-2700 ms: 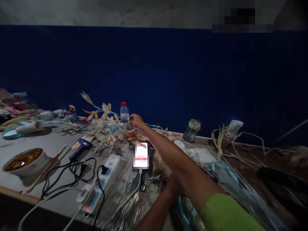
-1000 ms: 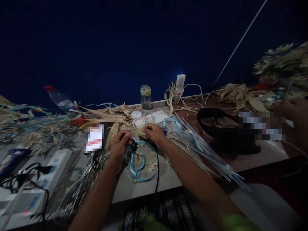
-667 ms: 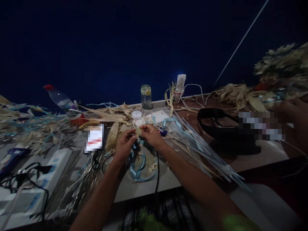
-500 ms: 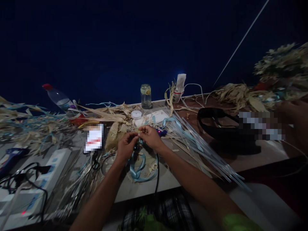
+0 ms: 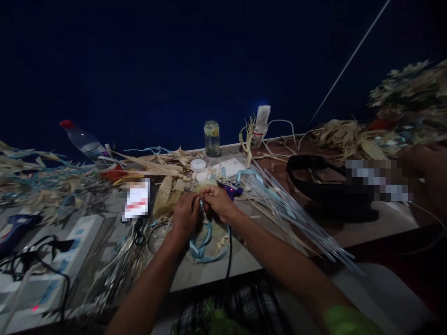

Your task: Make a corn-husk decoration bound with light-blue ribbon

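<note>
My left hand (image 5: 186,215) and my right hand (image 5: 220,203) meet over the table, fingertips pinched close together. A light blue ribbon (image 5: 209,257) lies looped on the table below them, and a bit of it shows between the fingers of both hands. Whatever else the fingertips cover is too small and dark to make out. Just beyond my right hand lies a blue glue gun (image 5: 232,189) with a small red light; a black cord runs down past my right wrist. Beside my left hand sits a bundle of tan fibre (image 5: 165,201).
Clear plastic sticks (image 5: 300,218) lie to the right, by a black headband-like object (image 5: 314,181). A glass jar (image 5: 212,139) and a white lid (image 5: 198,165) stand behind. Left are a phone (image 5: 136,200), a power strip (image 5: 66,260) and a tilted bottle (image 5: 84,142). A person's blurred hand (image 5: 428,172) shows far right.
My left hand has rolled inward, its fingers curling closer to the right fingertips. My right hand has shifted slightly, showing more of the glue gun.
</note>
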A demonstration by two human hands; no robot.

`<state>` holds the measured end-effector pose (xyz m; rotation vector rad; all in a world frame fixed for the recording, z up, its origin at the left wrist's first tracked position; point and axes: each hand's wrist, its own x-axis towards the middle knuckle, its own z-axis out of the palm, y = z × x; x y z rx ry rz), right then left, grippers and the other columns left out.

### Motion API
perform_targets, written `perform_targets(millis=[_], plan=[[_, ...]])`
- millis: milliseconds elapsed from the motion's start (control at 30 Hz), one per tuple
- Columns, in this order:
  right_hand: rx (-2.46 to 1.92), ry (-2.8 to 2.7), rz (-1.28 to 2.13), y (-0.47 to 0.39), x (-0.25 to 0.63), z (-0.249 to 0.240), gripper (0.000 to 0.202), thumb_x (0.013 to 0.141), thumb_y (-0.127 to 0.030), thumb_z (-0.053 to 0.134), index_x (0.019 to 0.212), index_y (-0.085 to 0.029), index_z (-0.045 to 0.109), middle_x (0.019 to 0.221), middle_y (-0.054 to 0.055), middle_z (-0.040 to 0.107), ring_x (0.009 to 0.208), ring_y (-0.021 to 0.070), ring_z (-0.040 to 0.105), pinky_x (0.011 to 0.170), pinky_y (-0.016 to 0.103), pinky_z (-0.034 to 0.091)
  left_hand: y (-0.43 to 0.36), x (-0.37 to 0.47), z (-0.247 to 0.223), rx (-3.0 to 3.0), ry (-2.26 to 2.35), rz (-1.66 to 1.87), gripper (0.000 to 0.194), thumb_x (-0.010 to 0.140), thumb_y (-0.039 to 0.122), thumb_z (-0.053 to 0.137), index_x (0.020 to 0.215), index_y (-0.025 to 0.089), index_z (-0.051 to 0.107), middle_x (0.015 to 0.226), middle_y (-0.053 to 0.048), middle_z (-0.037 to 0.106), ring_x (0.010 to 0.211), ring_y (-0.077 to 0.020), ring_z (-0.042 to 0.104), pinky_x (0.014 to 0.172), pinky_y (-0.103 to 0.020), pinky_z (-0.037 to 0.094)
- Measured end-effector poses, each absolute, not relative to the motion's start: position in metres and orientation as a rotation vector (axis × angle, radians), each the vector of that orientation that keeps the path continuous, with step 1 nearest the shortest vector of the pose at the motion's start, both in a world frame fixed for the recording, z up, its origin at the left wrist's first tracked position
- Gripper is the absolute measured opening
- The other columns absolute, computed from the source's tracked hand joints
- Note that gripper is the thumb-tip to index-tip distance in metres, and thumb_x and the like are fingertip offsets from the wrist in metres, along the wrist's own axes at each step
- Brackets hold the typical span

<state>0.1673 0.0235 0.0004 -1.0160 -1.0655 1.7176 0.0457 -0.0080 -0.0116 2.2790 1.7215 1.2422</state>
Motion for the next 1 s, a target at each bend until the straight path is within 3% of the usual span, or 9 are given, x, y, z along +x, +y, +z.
perform_targets(millis=[200, 433, 633, 800, 1000], plan=[[-0.934, -1.000, 1.904, 0.024, 0.168, 0.000, 0.016, 0.059, -0.020, 0.063, 0.071, -0.014, 0.055, 0.044, -0.007, 0.049, 0.036, 0.0041, 0.040, 0.038, 0.017, 0.031, -0.008, 0.043, -0.013, 2.294, 1.783, 1.200, 0.019, 0.085, 0.022, 0.039, 0.085, 0.015, 0.057, 0.079, -0.006, 0.061, 0.076, -0.0162, 0.056, 0.073, -0.030, 0.043], [-0.952, -1.016, 1.950, 0.023, 0.173, 0.005, 0.022, 0.060, -0.018, 0.062, 0.080, -0.015, 0.053, 0.038, -0.009, 0.047, 0.034, 0.0058, 0.041, 0.038, 0.018, 0.034, -0.006, 0.040, -0.009, 2.130, 1.845, 1.235, 0.020, 0.084, 0.025, 0.039, 0.083, 0.017, 0.057, 0.078, -0.005, 0.060, 0.075, -0.0166, 0.055, 0.072, -0.030, 0.042], [-0.866, -1.021, 2.053, 0.022, 0.176, 0.006, 0.033, 0.054, -0.019, 0.066, 0.082, -0.015, 0.050, 0.045, -0.009, 0.049, 0.034, 0.0046, 0.041, 0.037, 0.019, 0.036, 0.000, 0.028, -0.009, 1.783, 1.995, 1.325, 0.021, 0.082, 0.028, 0.041, 0.085, 0.017, 0.059, 0.079, -0.005, 0.062, 0.074, -0.0172, 0.056, 0.071, -0.030, 0.042], [-1.012, -1.160, 1.733, 0.028, 0.175, 0.002, 0.026, 0.061, -0.018, 0.060, 0.084, -0.017, 0.047, 0.046, -0.010, 0.046, 0.034, 0.0050, 0.041, 0.038, 0.018, 0.033, -0.005, 0.040, -0.005, 1.879, 1.681, 1.313, 0.023, 0.082, 0.028, 0.043, 0.089, 0.017, 0.062, 0.082, -0.004, 0.063, 0.078, -0.0149, 0.057, 0.074, -0.028, 0.043], [-1.176, -1.552, 1.183, 0.029, 0.178, -0.003, 0.023, 0.069, -0.014, 0.048, 0.091, -0.019, 0.050, 0.064, -0.004, 0.051, 0.049, 0.0090, 0.049, 0.048, 0.022, 0.039, -0.007, 0.046, -0.005, 2.011, 1.598, 1.252, 0.018, 0.080, 0.025, 0.048, 0.086, 0.017, 0.063, 0.085, -0.005, 0.065, 0.080, -0.0152, 0.059, 0.075, -0.028, 0.043]])
